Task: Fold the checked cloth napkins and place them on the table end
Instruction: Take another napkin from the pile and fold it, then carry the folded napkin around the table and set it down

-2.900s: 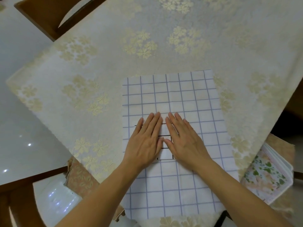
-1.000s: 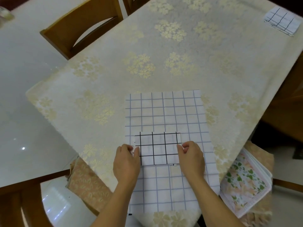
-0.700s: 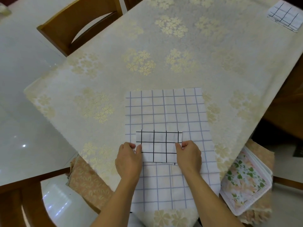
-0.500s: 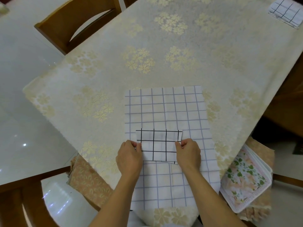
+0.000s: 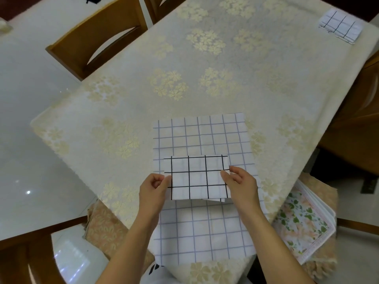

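The left hand (image 5: 154, 187) and right hand (image 5: 240, 184) pinched the side edges of the folded black-checked napkin (image 5: 198, 177) above the flat blue-checked napkin (image 5: 203, 226). Beyond lay bare tablecloth (image 5: 205, 78), another folded napkin (image 5: 339, 27) at the far corner

Two bare forearms reach in from the bottom edge, sleeveless as far as they show. The left hand (image 5: 153, 188) and right hand (image 5: 241, 184) wear no rings, watch, bracelets or gloves. Fingernails are short and unpainted.
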Demonstrator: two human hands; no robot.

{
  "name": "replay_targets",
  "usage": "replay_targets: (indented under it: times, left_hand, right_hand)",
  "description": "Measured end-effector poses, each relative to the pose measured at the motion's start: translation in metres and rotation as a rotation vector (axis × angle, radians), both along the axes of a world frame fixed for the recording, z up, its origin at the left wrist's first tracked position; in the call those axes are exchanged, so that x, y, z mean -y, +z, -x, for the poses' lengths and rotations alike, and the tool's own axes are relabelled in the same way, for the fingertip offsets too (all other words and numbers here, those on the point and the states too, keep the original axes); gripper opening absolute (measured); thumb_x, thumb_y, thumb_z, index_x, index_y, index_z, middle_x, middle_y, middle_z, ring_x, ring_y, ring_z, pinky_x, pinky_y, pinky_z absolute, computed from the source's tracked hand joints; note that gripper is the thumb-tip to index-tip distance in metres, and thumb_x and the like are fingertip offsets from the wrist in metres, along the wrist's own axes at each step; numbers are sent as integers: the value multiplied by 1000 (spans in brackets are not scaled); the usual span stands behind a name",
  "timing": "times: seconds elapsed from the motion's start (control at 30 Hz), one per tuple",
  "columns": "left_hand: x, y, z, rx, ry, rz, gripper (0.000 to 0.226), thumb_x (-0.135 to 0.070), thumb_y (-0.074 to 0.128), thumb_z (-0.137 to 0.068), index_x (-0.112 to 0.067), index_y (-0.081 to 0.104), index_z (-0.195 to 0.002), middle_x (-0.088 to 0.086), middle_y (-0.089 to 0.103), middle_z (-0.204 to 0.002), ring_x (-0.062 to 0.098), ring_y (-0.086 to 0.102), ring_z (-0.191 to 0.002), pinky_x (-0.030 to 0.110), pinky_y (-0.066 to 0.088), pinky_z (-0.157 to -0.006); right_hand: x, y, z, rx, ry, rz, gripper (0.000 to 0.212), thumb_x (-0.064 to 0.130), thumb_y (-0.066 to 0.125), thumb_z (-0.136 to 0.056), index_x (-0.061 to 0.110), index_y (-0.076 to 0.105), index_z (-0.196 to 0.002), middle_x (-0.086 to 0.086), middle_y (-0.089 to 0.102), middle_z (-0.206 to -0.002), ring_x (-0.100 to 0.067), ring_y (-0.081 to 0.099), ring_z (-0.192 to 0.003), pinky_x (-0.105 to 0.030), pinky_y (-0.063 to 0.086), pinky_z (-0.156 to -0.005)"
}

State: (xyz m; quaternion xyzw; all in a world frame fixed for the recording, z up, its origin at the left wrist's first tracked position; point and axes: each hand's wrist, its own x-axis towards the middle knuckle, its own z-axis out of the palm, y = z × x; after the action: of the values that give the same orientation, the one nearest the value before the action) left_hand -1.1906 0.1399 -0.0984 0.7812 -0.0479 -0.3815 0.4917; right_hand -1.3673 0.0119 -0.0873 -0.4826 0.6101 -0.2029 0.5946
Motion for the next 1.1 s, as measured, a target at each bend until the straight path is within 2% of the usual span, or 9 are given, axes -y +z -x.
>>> replay_targets:
  times: [0.2,0.3,0.33,0.43,0.5,0.63,0.7,0.8,1.1]
  left_hand:
    - [-3,25,2,-228,30,97,34,-23,67,-93,-27,57,-125,2,65,-112,23,63,-103,33,49,-74]
    - [-7,36,6,-75,-99,140,10,-28,61,-97,-19,58,-93,-3,54,-78,18,49,-75,29,38,-63]
    - [-7,39,10,10,-158,154,23,-28,58,-99,-17,52,-79,-3,45,-68,16,40,-67,29,32,-61]
    - [-7,47,24,172,-240,136,36,-24,49,-103,-15,40,-69,-10,38,-59,6,34,-55,23,30,-58]
    - [-8,46,32,215,-244,129,36,-25,44,-105,-13,40,-71,-6,41,-61,8,37,-55,24,33,-58]
    - [-14,38,41,214,-212,126,38,-26,38,-107,0,45,-81,26,46,-70,42,50,-57,27,47,-45]
    - [-18,36,44,244,-213,105,38,-28,37,-107,-3,45,-79,19,43,-66,35,46,-52,30,46,-40]
    - [-26,28,46,323,-264,73,39,-32,36,-107,-13,42,-74,6,40,-60,38,43,-50,49,43,-42]
    - [-62,27,71,398,-243,8,38,-28,37,-106,-14,40,-70,-2,39,-56,7,36,-47,23,29,-48]
  right_hand:
    - [-4,21,9,64,23,22,17,28,71,-91,15,62,-90,2,66,-91,-11,62,-92,-17,44,-76]
    - [-11,31,12,64,68,88,22,24,66,-95,14,53,-80,0,51,-78,-14,50,-78,-25,40,-73]
    - [-15,35,12,60,85,103,23,24,63,-97,14,50,-81,-1,44,-77,-14,44,-77,-26,38,-70]
    - [-24,42,16,88,130,104,18,28,53,-102,11,47,-104,-3,48,-89,-14,50,-82,-30,43,-80]
    - [-31,43,18,132,99,46,27,31,46,-105,11,49,-124,23,50,-113,1,53,-103,-25,40,-97]
    - [-39,36,22,124,9,-4,43,28,35,-108,6,46,-144,16,45,-130,0,46,-123,-13,32,-99]
    - [-44,30,26,-1,62,130,38,27,36,-108,2,63,-116,5,63,-109,-13,59,-98,-27,45,-83]
    - [-52,20,33,-163,150,280,40,34,37,-106,13,44,-72,3,41,-63,-7,37,-58,-29,31,-56]
    - [-74,18,47,-212,239,367,41,35,40,-105,17,36,-69,6,32,-57,-6,29,-51,-26,24,-50]
